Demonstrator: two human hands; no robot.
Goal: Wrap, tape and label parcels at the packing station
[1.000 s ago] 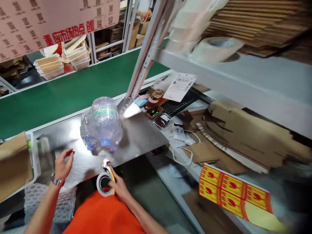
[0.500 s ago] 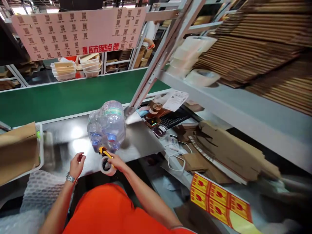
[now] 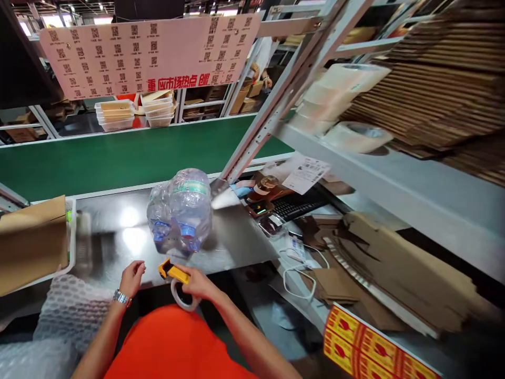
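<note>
Near the front edge of the metal table (image 3: 236, 237) my right hand (image 3: 199, 284) grips a yellow tape dispenser (image 3: 175, 272) with a roll of clear tape (image 3: 177, 300) hanging below it. Beyond the dispenser, large clear plastic bottles (image 3: 189, 197) with blue caps lie bundled in shiny film, standing apart from both hands. My left hand (image 3: 132, 278), with a metal watch (image 3: 122, 298) on its wrist, hovers at the table's edge. It is empty, its fingers loosely bent.
A white basket (image 3: 72, 237) with brown cardboard stands left, above bubble wrap (image 3: 73, 310). Behind the table runs a green conveyor (image 3: 118, 158). To the right are a keyboard (image 3: 300, 202), cardboard pieces (image 3: 406, 273) and a shelf (image 3: 355, 168) with tape rolls.
My right hand has drawn the tape dispenser back from the bottles toward my body. My left hand has also come slightly nearer me. The camera view has shifted left.
</note>
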